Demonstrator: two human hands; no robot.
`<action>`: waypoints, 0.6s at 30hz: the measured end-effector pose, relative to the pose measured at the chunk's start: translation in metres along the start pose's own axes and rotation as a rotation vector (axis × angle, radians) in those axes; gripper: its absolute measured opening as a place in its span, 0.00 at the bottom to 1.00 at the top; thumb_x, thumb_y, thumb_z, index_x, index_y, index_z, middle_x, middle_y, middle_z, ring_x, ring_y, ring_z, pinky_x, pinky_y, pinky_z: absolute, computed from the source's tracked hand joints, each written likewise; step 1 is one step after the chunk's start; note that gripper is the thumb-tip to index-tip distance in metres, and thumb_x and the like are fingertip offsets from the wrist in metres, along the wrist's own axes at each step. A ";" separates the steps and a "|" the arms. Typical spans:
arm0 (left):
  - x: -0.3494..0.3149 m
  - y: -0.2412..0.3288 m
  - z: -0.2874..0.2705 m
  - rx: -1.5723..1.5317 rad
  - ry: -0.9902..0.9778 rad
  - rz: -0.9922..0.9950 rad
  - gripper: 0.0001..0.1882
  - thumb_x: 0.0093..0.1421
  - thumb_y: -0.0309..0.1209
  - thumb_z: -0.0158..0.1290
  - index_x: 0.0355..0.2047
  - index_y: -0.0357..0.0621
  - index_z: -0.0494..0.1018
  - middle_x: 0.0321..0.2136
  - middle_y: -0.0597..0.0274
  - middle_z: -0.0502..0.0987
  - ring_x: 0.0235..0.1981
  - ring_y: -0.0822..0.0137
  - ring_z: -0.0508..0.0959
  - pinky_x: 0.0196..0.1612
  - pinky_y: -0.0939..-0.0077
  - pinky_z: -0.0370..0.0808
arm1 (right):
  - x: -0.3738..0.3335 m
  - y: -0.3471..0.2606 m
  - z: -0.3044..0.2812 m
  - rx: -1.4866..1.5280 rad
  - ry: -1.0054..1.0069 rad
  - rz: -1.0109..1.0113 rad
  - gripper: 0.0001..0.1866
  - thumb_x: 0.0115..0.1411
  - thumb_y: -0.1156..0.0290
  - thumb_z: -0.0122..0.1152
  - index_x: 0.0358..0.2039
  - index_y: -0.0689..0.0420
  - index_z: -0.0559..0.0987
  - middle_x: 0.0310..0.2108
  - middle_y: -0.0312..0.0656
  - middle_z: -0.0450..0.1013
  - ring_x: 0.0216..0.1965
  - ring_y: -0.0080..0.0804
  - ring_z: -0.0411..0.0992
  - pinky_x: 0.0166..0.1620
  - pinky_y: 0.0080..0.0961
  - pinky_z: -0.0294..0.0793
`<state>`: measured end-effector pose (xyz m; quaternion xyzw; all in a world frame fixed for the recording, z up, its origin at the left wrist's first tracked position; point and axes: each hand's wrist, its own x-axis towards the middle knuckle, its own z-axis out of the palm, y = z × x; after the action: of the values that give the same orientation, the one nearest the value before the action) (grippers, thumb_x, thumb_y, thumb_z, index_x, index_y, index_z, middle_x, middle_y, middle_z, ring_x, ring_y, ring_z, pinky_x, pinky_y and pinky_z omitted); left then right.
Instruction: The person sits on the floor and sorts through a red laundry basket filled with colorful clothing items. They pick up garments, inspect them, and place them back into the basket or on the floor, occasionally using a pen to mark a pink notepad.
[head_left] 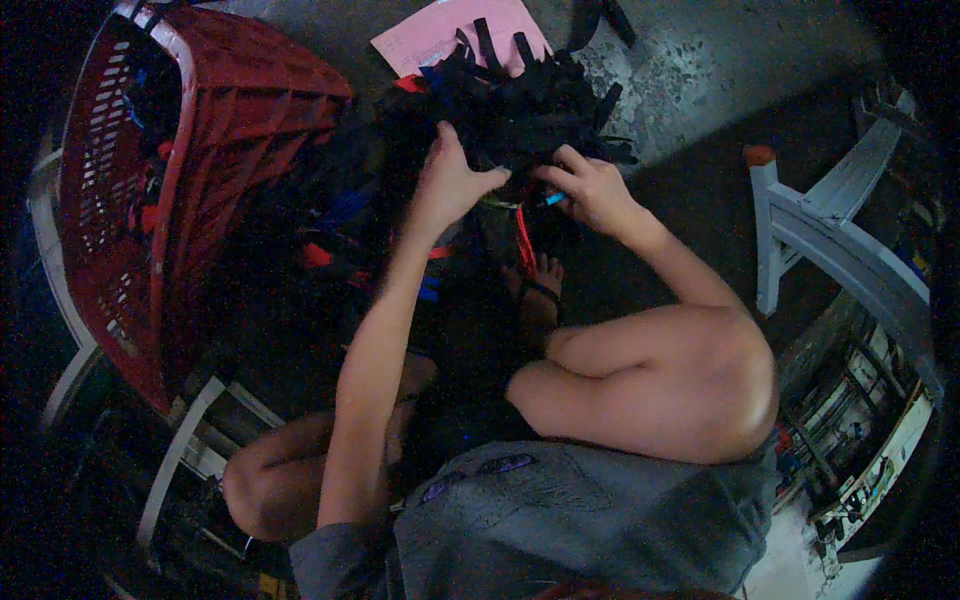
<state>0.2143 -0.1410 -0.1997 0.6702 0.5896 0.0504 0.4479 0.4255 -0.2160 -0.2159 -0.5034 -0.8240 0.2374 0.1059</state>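
Head view: your left hand is at the near edge of the black strap pile, far centre on the floor, thumb and fingers apart. Right hand, apart from it, curls at a small blue item; can't tell if it's clamped. Loose straps could snag, dragging the pink sheet partly under them. Shifting your foot could trap the red strap.
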 end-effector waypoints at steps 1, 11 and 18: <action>-0.002 0.000 0.002 0.072 0.014 0.007 0.48 0.44 0.39 0.62 0.56 0.25 0.48 0.44 0.32 0.69 0.49 0.44 0.70 0.52 0.62 0.66 | 0.002 -0.001 -0.001 -0.019 -0.001 -0.016 0.28 0.44 0.73 0.59 0.49 0.42 0.69 0.42 0.43 0.65 0.26 0.43 0.73 0.28 0.36 0.75; 0.005 -0.011 -0.008 -0.097 -0.003 -0.069 0.43 0.45 0.38 0.59 0.55 0.24 0.54 0.45 0.33 0.69 0.48 0.46 0.71 0.51 0.62 0.67 | 0.008 0.008 -0.011 -0.093 -0.103 0.032 0.35 0.40 0.69 0.65 0.52 0.31 0.68 0.41 0.44 0.64 0.27 0.45 0.71 0.30 0.36 0.75; 0.002 -0.016 -0.018 -0.055 -0.037 -0.073 0.45 0.47 0.43 0.59 0.54 0.22 0.53 0.48 0.34 0.68 0.50 0.49 0.71 0.52 0.66 0.67 | 0.011 0.011 -0.009 0.150 0.045 0.062 0.22 0.43 0.69 0.66 0.41 0.46 0.74 0.35 0.41 0.67 0.30 0.43 0.72 0.31 0.34 0.74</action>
<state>0.1923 -0.1307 -0.2001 0.6364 0.6037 0.0378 0.4787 0.4327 -0.1996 -0.2147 -0.5245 -0.7854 0.2904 0.1542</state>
